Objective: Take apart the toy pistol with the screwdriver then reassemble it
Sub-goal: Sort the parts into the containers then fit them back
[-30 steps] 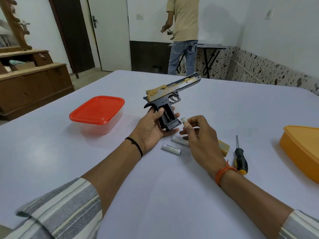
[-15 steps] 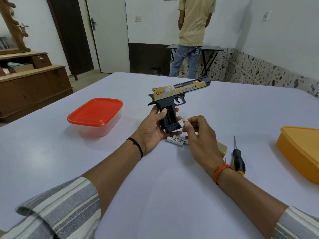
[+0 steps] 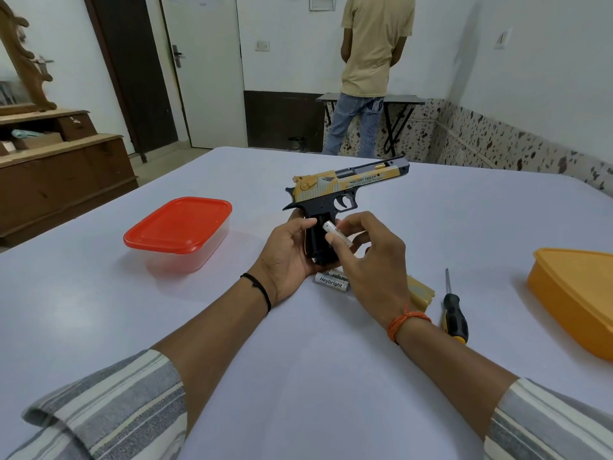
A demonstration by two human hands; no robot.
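Note:
A black and tan toy pistol stands upright above the white table, barrel pointing right. My left hand grips its black handle from the left. My right hand pinches a white battery and holds its tip against the open side of the handle. Two more white batteries lie on the table just below the handle. A tan cover piece lies partly hidden behind my right wrist. A screwdriver with a black and yellow handle lies to the right of it.
A clear box with a red lid sits on the left of the table. An orange box sits at the right edge. A person stands at a small table by the far wall. A wooden dresser stands at the left.
My right hand has lifted the battery up from beside the handle's base to the side of the handle. The pistol has turned slightly more upright and level.

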